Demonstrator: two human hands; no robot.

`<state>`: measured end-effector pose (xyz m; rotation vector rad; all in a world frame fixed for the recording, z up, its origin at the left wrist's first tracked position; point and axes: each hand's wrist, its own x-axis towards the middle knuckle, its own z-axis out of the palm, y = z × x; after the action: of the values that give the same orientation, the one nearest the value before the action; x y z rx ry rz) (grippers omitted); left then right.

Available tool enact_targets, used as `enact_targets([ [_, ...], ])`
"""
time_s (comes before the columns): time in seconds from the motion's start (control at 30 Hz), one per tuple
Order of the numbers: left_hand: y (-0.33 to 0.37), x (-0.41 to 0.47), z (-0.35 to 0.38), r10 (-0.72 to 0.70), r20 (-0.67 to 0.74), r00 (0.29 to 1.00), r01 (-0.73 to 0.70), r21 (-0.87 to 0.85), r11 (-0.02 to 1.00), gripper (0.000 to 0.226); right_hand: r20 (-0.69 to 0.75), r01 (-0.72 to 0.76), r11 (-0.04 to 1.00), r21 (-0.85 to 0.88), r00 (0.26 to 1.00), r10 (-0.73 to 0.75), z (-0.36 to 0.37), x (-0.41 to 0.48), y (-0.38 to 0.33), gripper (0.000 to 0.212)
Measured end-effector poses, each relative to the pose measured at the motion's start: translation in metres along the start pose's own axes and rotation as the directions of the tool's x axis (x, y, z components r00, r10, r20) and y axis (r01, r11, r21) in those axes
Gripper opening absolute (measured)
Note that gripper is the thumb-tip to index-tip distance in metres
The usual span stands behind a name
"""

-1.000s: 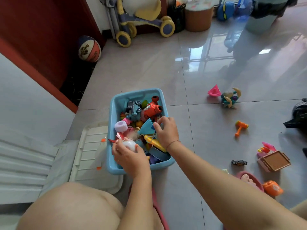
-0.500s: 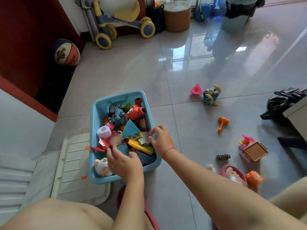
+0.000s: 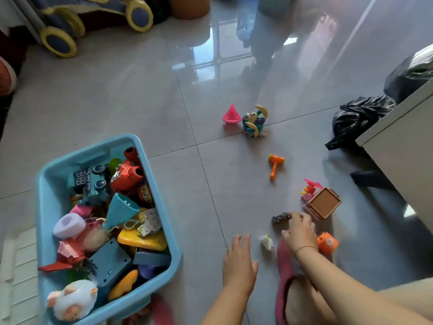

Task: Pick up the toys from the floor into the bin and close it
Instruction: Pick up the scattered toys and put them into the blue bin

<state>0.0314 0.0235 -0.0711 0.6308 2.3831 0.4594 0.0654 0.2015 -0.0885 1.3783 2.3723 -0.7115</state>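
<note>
The bin (image 3: 56, 179) sits at lower left, heaped with toys, its white lid (image 3: 18, 266) flat beside it at the left edge. At lower right the right hand (image 3: 298, 231) reaches its fingertips to one end of a small dark car (image 3: 281, 217) on the floor, thumb spread and not yet on it. The left hand (image 3: 239, 259) hovers flat with fingers straight, holding nothing, near a small white toy (image 3: 267, 242). The car looks light, hard and small, likely to roll on the glossy tile, so a pinch across its sides should suit. The hammer (image 3: 275, 164) and cone (image 3: 232, 114) lie farther up.
</note>
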Motion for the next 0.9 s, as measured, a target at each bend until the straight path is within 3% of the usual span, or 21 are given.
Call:
enact_targets([
  [0.07, 0.004, 0.019, 0.008, -0.016, 0.149, 0.989, 0.007, 0.060, 0.998, 0.071, 0.078, -0.009, 1.000, -0.010, 0.997, 0.009, 0.003, 0.014, 0.006, 0.060],
  [0.23, 0.015, 0.070, 0.009, 0.049, 0.273, 0.961, -0.105, 0.197, 0.975, 0.075, 0.175, 0.017, 1.000, -0.024, 0.985, -0.012, 0.009, 0.040, -0.002, 0.073],
  [0.43, 0.028, 0.097, 0.028, 0.181, 0.302, 0.936, -0.260, 0.246, 0.934, 0.060, 0.202, 0.006, 0.999, -0.042, 0.979, 0.003, 0.019, 0.052, 0.001, 0.064],
  [0.73, 0.034, 0.095, 0.043, 0.110, 0.351, 0.930, -0.177, 0.163, 0.971, 0.033, 0.085, -0.046, 0.994, 0.099, 0.996, 0.038, 0.038, 0.054, 0.001, 0.021],
  [0.9, 0.034, 0.088, 0.044, 0.030, 0.342, 0.939, -0.070, 0.107, 0.992, 0.024, 0.011, -0.147, 0.967, 0.208, 0.989, 0.148, 0.039, 0.057, -0.009, 0.025],
])
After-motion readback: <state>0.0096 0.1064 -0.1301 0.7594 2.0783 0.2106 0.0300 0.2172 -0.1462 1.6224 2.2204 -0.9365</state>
